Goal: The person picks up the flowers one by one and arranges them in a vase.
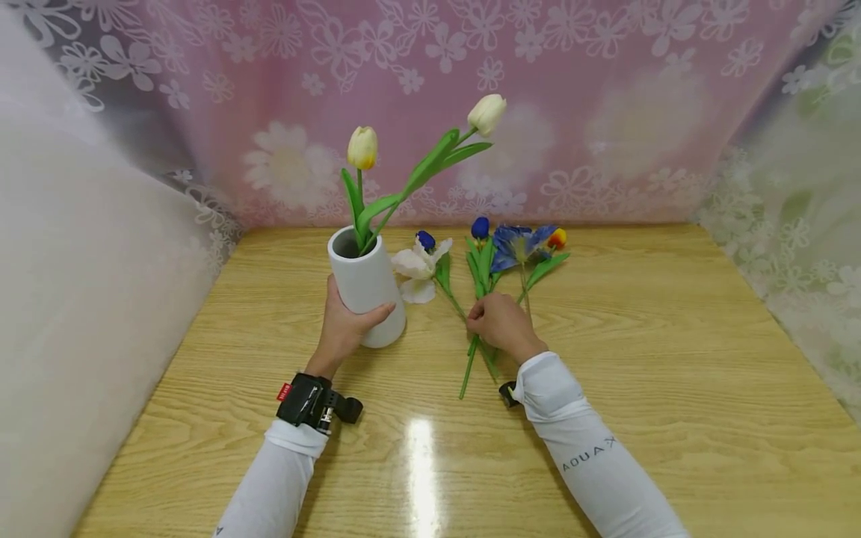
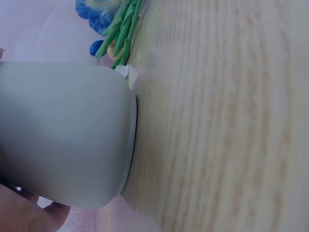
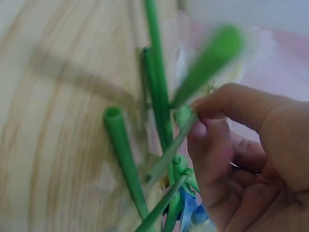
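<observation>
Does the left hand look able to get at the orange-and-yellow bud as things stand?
Probably not: the left hand grips the white vase, and the open blue flower lies between that hand and the bud.

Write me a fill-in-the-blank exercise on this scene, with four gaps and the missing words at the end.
1. The vase held by the left hand is ____ in colour.
2. The number of tulips standing in that vase is ____.
3. The right hand pinches a long, thin green ____.
4. On the wooden table, as the head camera sees it, the open blue flower lies to the ____ of the vase.

Missing words: white; two; stem; right.
</observation>
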`<state>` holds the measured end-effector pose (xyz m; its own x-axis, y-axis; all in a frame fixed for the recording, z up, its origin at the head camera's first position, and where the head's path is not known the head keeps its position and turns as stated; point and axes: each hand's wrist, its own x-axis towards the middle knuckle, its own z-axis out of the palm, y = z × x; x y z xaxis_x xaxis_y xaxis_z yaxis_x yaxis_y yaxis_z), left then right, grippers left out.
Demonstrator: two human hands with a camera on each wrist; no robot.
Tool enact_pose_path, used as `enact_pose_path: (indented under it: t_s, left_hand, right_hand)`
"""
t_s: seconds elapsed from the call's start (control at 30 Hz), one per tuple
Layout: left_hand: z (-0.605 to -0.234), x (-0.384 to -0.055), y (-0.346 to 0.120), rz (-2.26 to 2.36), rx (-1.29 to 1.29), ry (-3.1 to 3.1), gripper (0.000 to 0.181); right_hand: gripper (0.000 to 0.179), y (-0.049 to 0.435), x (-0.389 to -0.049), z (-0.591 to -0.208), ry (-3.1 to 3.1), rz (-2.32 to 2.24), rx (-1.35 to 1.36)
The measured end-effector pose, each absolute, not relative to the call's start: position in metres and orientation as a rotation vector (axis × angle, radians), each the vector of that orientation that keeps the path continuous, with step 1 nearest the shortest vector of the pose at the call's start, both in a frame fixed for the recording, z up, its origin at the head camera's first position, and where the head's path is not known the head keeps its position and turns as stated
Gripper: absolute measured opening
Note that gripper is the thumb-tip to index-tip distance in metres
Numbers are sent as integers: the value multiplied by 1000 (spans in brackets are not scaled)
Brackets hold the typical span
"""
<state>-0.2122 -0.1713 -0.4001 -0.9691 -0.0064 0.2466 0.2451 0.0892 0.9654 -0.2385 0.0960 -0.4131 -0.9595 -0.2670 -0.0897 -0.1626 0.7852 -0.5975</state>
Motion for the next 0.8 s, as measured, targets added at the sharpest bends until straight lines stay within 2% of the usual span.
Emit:
enact_pose_path:
  t_s: [0.27,0.67,0.8]
  left_hand:
    - [-401,-212,-171,-1982,-258,-2174,87]
    - [-401,-213,-172,-2008,-239,-2171,86]
    - [-401,-212,-172,-2012,-243,-2171,86]
  right_hand:
    - [19,105,-228,-402,2704,-1320,-192]
    - [17,112,-218,-386,2726,-1714,-186]
    - [22,116,-216,-384,2706,-1867,-151]
